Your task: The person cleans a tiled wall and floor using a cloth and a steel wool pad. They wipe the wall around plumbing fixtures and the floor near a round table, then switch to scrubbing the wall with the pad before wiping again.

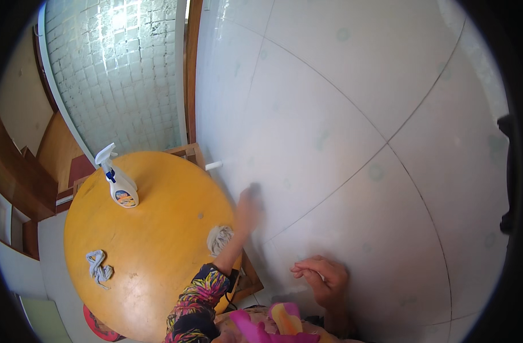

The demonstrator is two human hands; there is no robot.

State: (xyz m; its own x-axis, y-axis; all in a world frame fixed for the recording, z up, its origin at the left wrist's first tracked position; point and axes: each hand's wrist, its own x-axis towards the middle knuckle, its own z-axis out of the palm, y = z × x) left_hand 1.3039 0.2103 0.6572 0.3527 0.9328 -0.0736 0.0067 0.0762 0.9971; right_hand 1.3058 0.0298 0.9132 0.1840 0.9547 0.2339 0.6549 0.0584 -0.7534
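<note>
White, glossy tile is facing the person as a wall (341, 171) right of the round yellow table (153, 240), looking hard, rigid and probably slippery if wet; it is offering no edge to grip, so a flat palm or spread fingers would be suiting it best. The left hand (248, 211) is reaching to it, touching or nearly so, and blurring too much to tell whether it is grasping anything (the dark patch (254, 188) at its fingertips may be a held thing or only shadow). The right hand (327, 280) is hovering before the tiles, relaxed, its fingers loosely bending around nothing visible. Beside the left forearm, a crumpled pale cloth (220, 239) is lying on the table, likely light, soft and easily pinched by a fold; the forearm is partly hiding it. Black rims are cutting off the wall's far edges.
</note>
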